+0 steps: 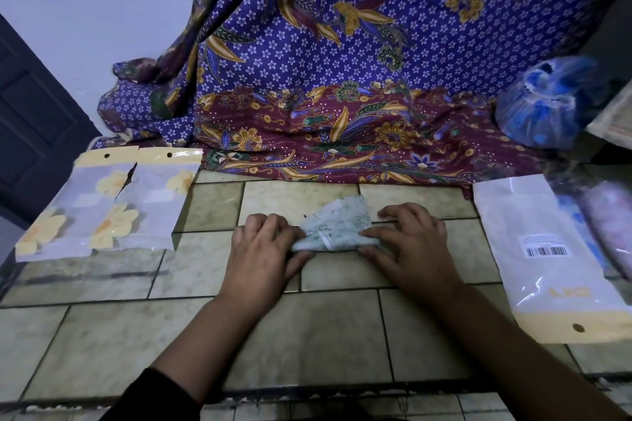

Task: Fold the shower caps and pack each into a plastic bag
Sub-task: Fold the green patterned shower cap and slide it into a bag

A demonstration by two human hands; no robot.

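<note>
A small white shower cap with a green print (337, 227) lies folded into a narrow wedge on the tiled counter (307, 335). My left hand (261, 249) presses its left end with the fingers laid flat. My right hand (408, 243) presses its right end, fingers spread over the edge. Two flat plastic bags with yellow flowers (102, 205) lie side by side at the left. Another plastic bag with a barcode label (554, 260) lies at the right, its yellow header toward me.
A purple and maroon batik cloth (342, 79) hangs and pools behind the counter. A clear sack of blue shower caps (543, 106) sits at the back right. Pink and blue packed items (605, 225) lie at the far right. The counter's front edge (307, 390) is close to me.
</note>
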